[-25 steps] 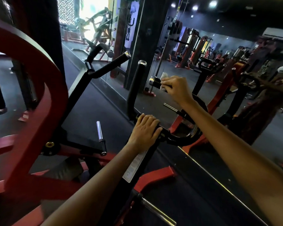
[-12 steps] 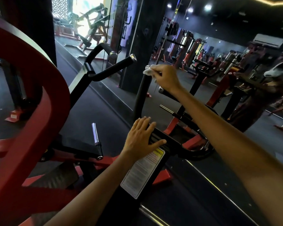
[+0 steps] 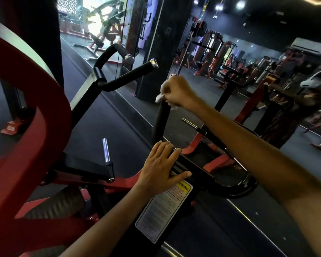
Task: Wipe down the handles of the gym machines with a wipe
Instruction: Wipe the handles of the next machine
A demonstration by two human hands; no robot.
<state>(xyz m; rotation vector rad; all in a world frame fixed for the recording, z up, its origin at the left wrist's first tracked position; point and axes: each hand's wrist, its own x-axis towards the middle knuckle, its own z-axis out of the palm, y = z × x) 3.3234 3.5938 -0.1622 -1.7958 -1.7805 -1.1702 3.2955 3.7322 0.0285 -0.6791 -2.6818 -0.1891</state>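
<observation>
A black upright handle point(image 3: 161, 119) rises from the black machine arm at centre. My right hand point(image 3: 178, 91) is curled round the top of that handle with a white wipe point(image 3: 160, 97) pressed between palm and grip; bits of wipe stick out on both sides. My left hand point(image 3: 161, 166) lies flat on the black arm below, fingers spread, just above a warning label point(image 3: 163, 206). To the left, a second black handle point(image 3: 130, 74) with a chrome end cap points up and to the right, with nothing on it.
A thick red curved frame point(image 3: 35, 115) fills the left side. A chrome peg point(image 3: 106, 153) stands up between the frame and my left hand. A mirror wall point(image 3: 230, 75) ahead reflects rows of red machines. A dark pillar point(image 3: 159, 45) stands behind the handles.
My right hand with the wipe left the short horizontal bar, went to the upright handle's top, and now sits slightly lower on it. The left hand opened flat on the arm.
</observation>
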